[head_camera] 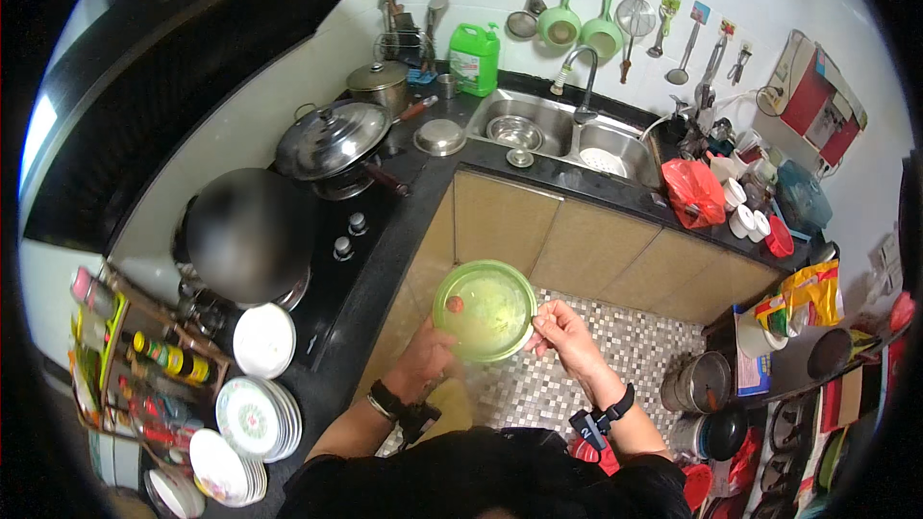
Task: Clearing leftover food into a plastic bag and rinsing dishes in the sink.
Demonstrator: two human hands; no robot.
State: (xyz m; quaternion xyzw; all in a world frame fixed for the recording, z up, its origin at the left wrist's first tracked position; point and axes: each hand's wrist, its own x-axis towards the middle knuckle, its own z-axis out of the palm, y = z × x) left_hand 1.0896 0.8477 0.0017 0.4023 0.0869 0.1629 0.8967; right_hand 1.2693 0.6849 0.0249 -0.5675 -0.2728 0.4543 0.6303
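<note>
A round, green-rimmed plastic lid or shallow container (484,311) is held up in front of my body, over the tiled floor. Its translucent face shows a small reddish-brown round spot and some greenish bits; whether they lie on or under the plastic I cannot tell. My left hand (430,352) grips its lower left rim, the fingers partly hidden by it. At the right rim, my right hand (566,335) pinches the edge between thumb and fingers. Dark straps with small devices are on both wrists.
The black counter (433,205) bends around me. A lidded wok (335,140) stands on the gas hob (360,194), beside a blurred round area. Stacked plates (252,414) are at left. Beyond are a double steel sink (537,126) and a red plastic bag (694,191). Pots (699,382) crowd the right.
</note>
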